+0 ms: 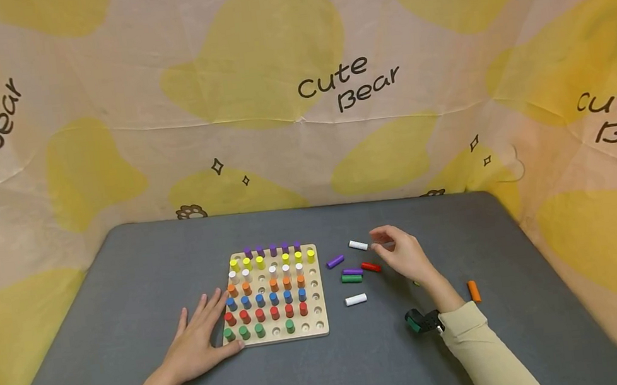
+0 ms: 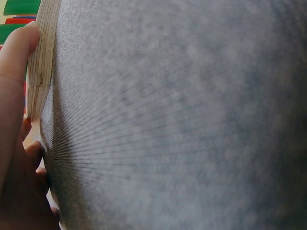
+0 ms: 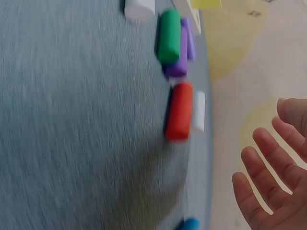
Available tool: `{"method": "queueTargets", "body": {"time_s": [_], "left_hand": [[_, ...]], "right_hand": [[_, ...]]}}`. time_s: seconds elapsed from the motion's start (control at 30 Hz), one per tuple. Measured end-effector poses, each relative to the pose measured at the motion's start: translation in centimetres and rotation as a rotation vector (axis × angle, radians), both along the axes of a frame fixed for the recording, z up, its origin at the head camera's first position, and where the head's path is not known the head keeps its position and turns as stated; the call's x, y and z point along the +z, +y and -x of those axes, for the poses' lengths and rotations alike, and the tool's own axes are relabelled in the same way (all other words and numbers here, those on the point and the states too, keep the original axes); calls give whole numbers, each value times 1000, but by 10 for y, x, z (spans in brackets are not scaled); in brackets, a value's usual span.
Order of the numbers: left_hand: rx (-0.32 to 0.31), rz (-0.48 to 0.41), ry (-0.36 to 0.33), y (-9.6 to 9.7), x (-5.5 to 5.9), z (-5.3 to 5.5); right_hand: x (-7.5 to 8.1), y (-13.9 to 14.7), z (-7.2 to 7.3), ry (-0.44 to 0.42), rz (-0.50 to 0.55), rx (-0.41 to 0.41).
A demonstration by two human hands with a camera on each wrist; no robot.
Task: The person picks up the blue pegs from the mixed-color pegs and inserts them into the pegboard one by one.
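Note:
A wooden pegboard [image 1: 296,333] holds rows of coloured pegs, with a few holes bare. At its left side rests my left hand [image 1: 199,338], fingers stretched out and the thumb on the front corner. The left wrist view shows that thumb [image 2: 19,48] against the board's layered edge [image 2: 44,57]. Over the table to the right, my right hand [image 1: 404,254] hovers with loosely bent fingers and nothing in them. Closest to it lie a white peg [image 1: 358,245] and a red peg [image 1: 371,267]. The right wrist view shows the same red peg [image 3: 179,111] apart from the fingers.
Between board and right hand lie purple pegs [image 1: 335,262], a green peg [image 1: 352,278] and another white peg [image 1: 355,299]. An orange peg [image 1: 473,292] lies beyond the right forearm. A blue peg [image 3: 191,224] shows low in the right wrist view. Patterned cloth [image 1: 248,66] hangs behind the grey table [image 1: 178,252].

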State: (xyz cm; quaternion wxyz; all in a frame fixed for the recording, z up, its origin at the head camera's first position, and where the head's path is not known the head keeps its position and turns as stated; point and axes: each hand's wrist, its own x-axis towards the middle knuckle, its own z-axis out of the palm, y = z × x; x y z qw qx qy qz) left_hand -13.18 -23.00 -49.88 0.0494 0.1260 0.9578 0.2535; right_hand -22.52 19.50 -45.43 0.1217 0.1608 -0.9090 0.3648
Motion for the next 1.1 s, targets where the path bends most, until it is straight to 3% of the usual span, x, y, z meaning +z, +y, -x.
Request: {"method": "queueTargets", "body": {"time_s": [0.27,0.63,1.1], "left_hand": [[1,-9,10,0,0,-1],[-2,-7,20,1,1,-1],[-2,-3,16,1,2,-1]], "right_hand": [[0,29,8,-41,-56,-61],[-8,53,9,-174,-123,-134],[-17,69,12,-200,-191,-156]]}}
